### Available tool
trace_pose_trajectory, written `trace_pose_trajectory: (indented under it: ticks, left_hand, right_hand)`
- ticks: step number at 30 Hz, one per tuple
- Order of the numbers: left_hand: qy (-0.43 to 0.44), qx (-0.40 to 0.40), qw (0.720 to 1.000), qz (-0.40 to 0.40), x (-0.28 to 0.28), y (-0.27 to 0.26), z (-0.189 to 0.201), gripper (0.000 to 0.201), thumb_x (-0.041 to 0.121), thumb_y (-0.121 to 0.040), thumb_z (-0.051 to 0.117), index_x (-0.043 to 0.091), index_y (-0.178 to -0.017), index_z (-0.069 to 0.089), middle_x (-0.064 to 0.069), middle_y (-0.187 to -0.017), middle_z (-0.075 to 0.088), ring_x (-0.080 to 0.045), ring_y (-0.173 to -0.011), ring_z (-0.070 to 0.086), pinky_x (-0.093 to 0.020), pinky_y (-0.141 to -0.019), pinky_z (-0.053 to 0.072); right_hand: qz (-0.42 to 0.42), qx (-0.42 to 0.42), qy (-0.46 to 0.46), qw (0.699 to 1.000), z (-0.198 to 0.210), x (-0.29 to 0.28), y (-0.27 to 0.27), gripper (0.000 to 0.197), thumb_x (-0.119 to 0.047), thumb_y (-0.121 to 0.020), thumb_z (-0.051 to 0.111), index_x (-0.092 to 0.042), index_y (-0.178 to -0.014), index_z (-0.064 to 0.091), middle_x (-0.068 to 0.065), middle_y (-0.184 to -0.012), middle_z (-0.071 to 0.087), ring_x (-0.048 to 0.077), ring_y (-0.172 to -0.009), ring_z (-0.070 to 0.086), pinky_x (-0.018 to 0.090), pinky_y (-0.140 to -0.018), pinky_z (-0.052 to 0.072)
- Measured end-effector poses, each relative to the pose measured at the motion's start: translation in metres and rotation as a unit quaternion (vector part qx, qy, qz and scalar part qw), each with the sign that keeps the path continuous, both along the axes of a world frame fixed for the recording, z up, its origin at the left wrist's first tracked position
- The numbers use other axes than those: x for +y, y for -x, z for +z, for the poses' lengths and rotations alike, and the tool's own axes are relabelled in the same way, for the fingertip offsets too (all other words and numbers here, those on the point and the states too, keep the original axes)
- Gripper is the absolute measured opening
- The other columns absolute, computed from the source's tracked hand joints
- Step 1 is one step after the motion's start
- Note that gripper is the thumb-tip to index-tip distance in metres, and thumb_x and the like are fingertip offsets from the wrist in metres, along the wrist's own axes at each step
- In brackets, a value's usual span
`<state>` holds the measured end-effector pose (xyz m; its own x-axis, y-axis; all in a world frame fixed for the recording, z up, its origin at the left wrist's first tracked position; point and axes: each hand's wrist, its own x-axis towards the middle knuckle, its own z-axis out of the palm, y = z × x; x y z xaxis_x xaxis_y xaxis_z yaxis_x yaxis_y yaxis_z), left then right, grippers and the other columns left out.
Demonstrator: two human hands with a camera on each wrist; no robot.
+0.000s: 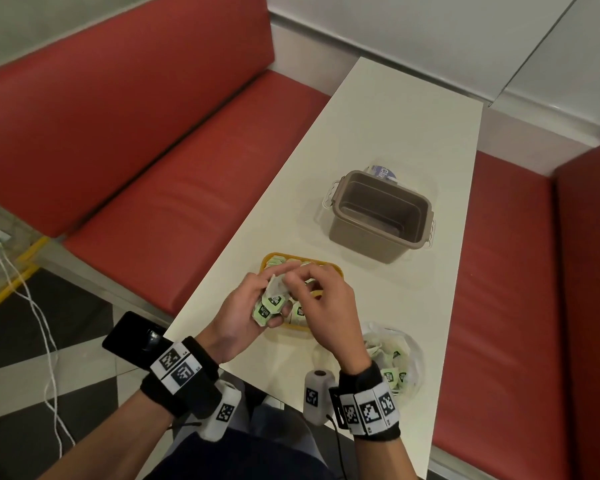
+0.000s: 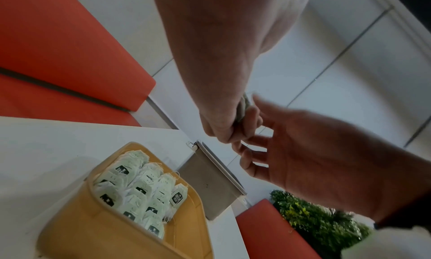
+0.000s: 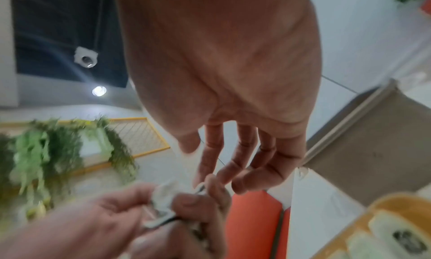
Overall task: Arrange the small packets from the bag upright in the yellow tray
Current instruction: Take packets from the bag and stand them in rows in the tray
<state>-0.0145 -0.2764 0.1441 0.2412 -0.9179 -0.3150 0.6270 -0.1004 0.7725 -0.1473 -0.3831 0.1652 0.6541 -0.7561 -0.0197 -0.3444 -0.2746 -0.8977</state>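
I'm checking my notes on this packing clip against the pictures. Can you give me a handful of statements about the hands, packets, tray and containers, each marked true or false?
1. The left hand grips a bunch of green-and-white packets. True.
2. The yellow tray holds no packets yet. False: rows of packets stand upright in it.
3. The grey-brown container stands open farther along the table than the tray. True.
4. The clear bag sits to the person's left of the tray. False: it lies to the right, beside the right wrist, with packets inside.
5. The right hand rests flat on the table. False: it is raised at the left hand's bunch, fingertips reaching for a packet.
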Motion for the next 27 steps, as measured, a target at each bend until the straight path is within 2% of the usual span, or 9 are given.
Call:
trace_pose_trajectory:
  ticks: [2,3,7,10,13,18,19,23,27]
  left_hand:
    - [-0.032,-0.064,0.997,0.014,-0.002,0.004,0.0,0.042,0.017,-0.113,0.034,0.022,-0.139,0.067,-0.011,-0.105,0.06,-0.018,-0.077,0.054,-0.031,-0.061,0.037]
    - [-0.044,-0.096,0.994,0.016,-0.002,0.006,0.001,0.036,0.015,-0.114,0.04,0.024,-0.136,0.067,-0.009,-0.103,0.061,-0.017,-0.077,0.055,-0.03,-0.061,0.038]
    - [-0.037,-0.171,0.984,0.029,-0.002,0.012,0.002,0.019,0.024,-0.11,0.059,0.02,-0.129,0.061,-0.002,-0.099,0.059,-0.013,-0.075,0.053,-0.026,-0.061,0.044]
    - [-0.019,-0.182,0.982,0.038,-0.001,0.013,0.001,0.027,0.024,-0.105,0.065,0.013,-0.128,0.055,-0.001,-0.091,0.058,-0.013,-0.073,0.053,-0.025,-0.06,0.045]
    - [-0.005,-0.161,0.986,0.034,0.0,0.011,-0.001,0.022,0.025,-0.106,0.063,0.012,-0.12,0.055,-0.007,-0.087,0.057,-0.016,-0.072,0.05,-0.027,-0.058,0.04]
    - [-0.002,-0.176,0.984,0.028,-0.001,0.009,-0.005,0.009,0.019,-0.108,0.06,0.011,-0.107,0.056,-0.009,-0.087,0.059,-0.017,-0.07,0.05,-0.024,-0.056,0.038]
    - [0.0,-0.175,0.984,0.032,-0.002,0.01,-0.006,0.009,0.019,-0.109,0.06,0.011,-0.107,0.056,-0.009,-0.087,0.06,-0.016,-0.07,0.05,-0.024,-0.056,0.037]
    - [-0.01,-0.171,0.983,0.066,-0.007,0.015,-0.011,0.009,0.017,-0.111,0.057,0.01,-0.108,0.053,-0.009,-0.087,0.062,-0.016,-0.069,0.05,-0.023,-0.055,0.036]
    - [-0.014,-0.173,0.983,0.06,-0.011,0.019,-0.015,0.012,0.018,-0.111,0.057,0.008,-0.11,0.052,-0.009,-0.091,0.064,-0.018,-0.07,0.051,-0.025,-0.057,0.036]
  right_hand:
    - [0.008,-0.004,-0.028,1.0,0.004,0.003,0.001,0.037,-0.055,-0.112,0.052,-0.037,-0.092,0.077,-0.012,-0.087,0.073,0.012,-0.091,0.067,0.037,-0.082,0.052]
    - [0.011,0.0,-0.037,0.999,0.008,0.004,0.002,0.037,-0.057,-0.111,0.052,-0.038,-0.089,0.076,-0.013,-0.087,0.073,0.011,-0.091,0.067,0.035,-0.082,0.052]
    - [-0.005,-0.002,-0.038,0.999,0.016,0.003,0.003,0.012,-0.036,-0.1,0.075,-0.032,-0.089,0.078,-0.018,-0.095,0.076,0.007,-0.09,0.07,0.026,-0.081,0.055]
    - [-0.018,-0.018,-0.057,0.998,0.015,-0.008,0.008,0.01,-0.026,-0.103,0.071,-0.026,-0.094,0.075,-0.012,-0.091,0.076,0.01,-0.086,0.072,0.04,-0.085,0.061]
    - [-0.003,0.002,-0.014,1.0,0.018,-0.019,0.015,0.01,-0.033,-0.108,0.066,-0.031,-0.098,0.067,-0.004,-0.083,0.072,0.016,-0.076,0.07,0.053,-0.077,0.061]
    - [0.009,-0.001,0.043,0.999,0.035,-0.032,0.021,0.006,-0.031,-0.104,0.075,-0.031,-0.098,0.072,-0.006,-0.076,0.073,0.016,-0.07,0.069,0.044,-0.071,0.06]
    - [0.013,-0.005,0.035,0.999,0.038,-0.034,0.023,0.004,-0.03,-0.101,0.078,-0.031,-0.1,0.075,-0.006,-0.078,0.074,0.016,-0.072,0.07,0.041,-0.07,0.061]
    - [0.015,0.013,0.008,1.0,0.042,-0.039,0.028,0.02,-0.017,-0.09,0.089,-0.026,-0.104,0.079,-0.01,-0.085,0.077,0.007,-0.081,0.073,0.02,-0.075,0.06]
    - [-0.004,0.034,0.116,0.993,0.038,-0.037,0.026,0.015,-0.017,-0.091,0.087,-0.028,-0.096,0.078,-0.016,-0.085,0.074,0.003,-0.084,0.071,0.015,-0.075,0.054]
